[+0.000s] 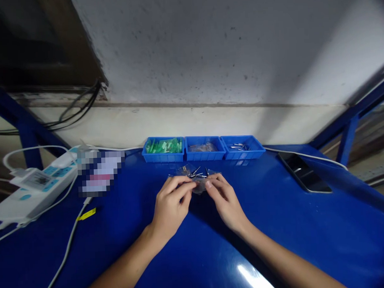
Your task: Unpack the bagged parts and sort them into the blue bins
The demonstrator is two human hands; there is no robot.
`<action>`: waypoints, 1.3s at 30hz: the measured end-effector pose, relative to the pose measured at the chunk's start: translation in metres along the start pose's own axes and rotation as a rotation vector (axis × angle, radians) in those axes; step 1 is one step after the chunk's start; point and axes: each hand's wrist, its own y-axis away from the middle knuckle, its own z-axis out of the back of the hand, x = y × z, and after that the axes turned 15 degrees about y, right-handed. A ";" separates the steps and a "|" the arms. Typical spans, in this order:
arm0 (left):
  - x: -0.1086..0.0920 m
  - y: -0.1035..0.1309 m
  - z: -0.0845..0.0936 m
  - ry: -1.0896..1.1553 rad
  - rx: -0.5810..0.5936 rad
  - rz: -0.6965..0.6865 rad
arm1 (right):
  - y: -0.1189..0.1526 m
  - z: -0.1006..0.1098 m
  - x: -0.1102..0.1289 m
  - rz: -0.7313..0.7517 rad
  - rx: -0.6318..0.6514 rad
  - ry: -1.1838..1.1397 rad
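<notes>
Between my two hands is a small clear plastic bag (199, 186), pinched at its left edge by my left hand (174, 198) and at its right edge by my right hand (224, 198). Both hands have their fingers closed on it. Just beyond the fingertips, several thin dark metal pins (195, 171) lie on the blue table (196, 253). More clear bags (185, 169) rest around those pins, partly hidden by my fingers. What the held bag contains is too small to make out.
Against the wall stand three blue bins: one with green packets (163, 146), one with clear bags (203, 148), one with metal pins (241, 147). A phone (303, 171) lies right. A white power strip (39, 189) and white cable (69, 243) occupy the left.
</notes>
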 end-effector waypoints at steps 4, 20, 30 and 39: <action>-0.001 0.000 -0.001 -0.027 0.018 -0.072 | 0.001 -0.004 -0.004 -0.096 0.016 -0.083; -0.001 -0.010 0.004 0.561 -0.001 0.673 | 0.008 -0.007 -0.012 0.317 -0.145 0.175; -0.006 -0.001 0.002 -0.063 0.158 -0.117 | 0.000 -0.007 -0.002 -0.126 0.057 -0.295; 0.023 -0.016 0.036 -0.568 0.195 0.287 | -0.056 0.045 0.000 0.213 -0.777 0.165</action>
